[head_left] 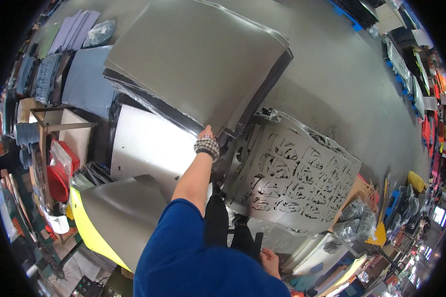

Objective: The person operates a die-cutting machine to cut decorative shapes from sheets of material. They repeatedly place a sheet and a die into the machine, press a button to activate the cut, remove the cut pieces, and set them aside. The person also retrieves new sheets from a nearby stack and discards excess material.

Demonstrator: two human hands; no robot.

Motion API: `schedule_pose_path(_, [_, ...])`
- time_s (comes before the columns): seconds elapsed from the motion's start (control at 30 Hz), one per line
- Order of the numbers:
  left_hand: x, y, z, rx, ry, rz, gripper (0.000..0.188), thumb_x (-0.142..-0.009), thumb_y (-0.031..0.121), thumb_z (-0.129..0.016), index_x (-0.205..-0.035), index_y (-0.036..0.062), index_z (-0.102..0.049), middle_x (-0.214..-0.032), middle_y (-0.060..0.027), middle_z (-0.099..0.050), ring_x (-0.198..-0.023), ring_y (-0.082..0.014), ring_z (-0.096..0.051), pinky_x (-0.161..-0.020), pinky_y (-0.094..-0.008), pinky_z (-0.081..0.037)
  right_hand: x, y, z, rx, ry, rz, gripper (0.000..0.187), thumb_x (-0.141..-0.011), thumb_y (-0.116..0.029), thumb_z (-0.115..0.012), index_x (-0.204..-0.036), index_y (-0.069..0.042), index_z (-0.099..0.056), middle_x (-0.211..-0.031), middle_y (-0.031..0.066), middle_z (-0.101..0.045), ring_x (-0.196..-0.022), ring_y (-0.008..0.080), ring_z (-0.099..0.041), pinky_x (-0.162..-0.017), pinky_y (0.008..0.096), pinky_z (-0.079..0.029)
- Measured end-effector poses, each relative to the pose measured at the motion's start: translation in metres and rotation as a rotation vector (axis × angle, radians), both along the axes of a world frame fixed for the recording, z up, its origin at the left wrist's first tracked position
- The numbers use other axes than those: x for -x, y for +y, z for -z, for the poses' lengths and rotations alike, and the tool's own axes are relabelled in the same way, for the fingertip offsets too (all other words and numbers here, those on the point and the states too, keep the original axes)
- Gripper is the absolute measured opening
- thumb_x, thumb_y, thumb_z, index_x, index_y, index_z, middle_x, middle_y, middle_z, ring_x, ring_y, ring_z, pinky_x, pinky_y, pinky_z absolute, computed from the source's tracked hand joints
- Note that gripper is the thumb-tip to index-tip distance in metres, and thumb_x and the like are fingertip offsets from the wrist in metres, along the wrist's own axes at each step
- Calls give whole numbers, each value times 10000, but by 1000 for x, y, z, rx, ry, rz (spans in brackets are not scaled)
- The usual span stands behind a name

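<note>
My left hand (208, 132), with a black-and-white checked band at the wrist, reaches forward to the near corner of a large grey sheet (198, 54). Its fingers are closed on that corner. The sheet lies on top of a stack with black layers (148, 101) showing beneath. Low beside my body, my right hand (271, 262) has its fingers curled next to a black bar (258, 242); what they hold, if anything, is hidden. Ahead of my right side lies a grey sheet with many cut-out shapes (302, 173).
A shiny pale sheet (143, 143) and a curled grey sheet with a yellow underside (124, 213) lie to the left. Beyond them stands a metal frame (64, 126) near a red bag (59, 180). Clear plastic bags (357, 220) sit at the right; stacked sheets line both sides.
</note>
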State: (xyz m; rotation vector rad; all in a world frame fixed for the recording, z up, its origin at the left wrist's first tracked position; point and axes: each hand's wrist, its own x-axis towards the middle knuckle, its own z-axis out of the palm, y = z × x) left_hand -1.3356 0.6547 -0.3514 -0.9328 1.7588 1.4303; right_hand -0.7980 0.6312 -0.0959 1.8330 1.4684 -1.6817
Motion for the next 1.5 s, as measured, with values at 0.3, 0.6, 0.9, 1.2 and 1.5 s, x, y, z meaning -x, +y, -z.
schedule_pose_path(0.3, [91, 46, -114, -458, 80, -9, 322, -965, 311, -570, -905, 15, -458, -586, -46, -484, -539, -193, -559, -496, -349, -506, -26, 3, 9, 17, -114, 61, 331, -861, -130, -680, -1148, 31, -635, -899, 112, -708, -795, 141, -661, -722, 263, -514])
schedule_pose_path(0.6, [48, 12, -168, -583, 300, 147, 293, -966, 251, -567, -860, 20, -422, -569, -49, -455, -524, -208, -536, -509, -362, -499, -80, 8, 48, 85, 93, 185, 233, -915, -67, -625, -1107, 60, -586, -771, 114, -658, -649, 141, -608, -552, 249, -491])
schedule_pose_path(0.9, [36, 5, -91, -356, 240, 416, 584, -993, 375, -441, -733, -127, -587, -653, -192, -644, -627, -287, -674, -575, -400, -588, 101, 113, 76, -186, 75, -687, 209, -884, -106, -614, -1050, 12, -656, -766, 53, -676, -678, 130, -621, -636, 267, -499])
schedule_pose_path(1.2, [143, -121, -63, 88, 580, 440, 442, -977, 380, -486, -798, 19, -668, -591, -79, -631, -541, -146, -631, -549, -322, -496, 558, 182, 127, -935, 532, -1115, 329, -865, -213, -671, -1139, -48, -595, -990, 146, -651, -971, 352, -591, -852, 429, -477])
schedule_pose_path(1.5, [380, -188, -32, 686, 1171, 300, 535, -811, 270, -721, -1237, -8, -556, -1130, -202, -647, -1005, -281, -653, -852, -368, -525, 723, 118, 214, -1366, 123, -1219, 703, -923, -497, -510, -1503, -168, -285, -1542, 250, -157, -1429, 446, -123, -1112, 632, -121])
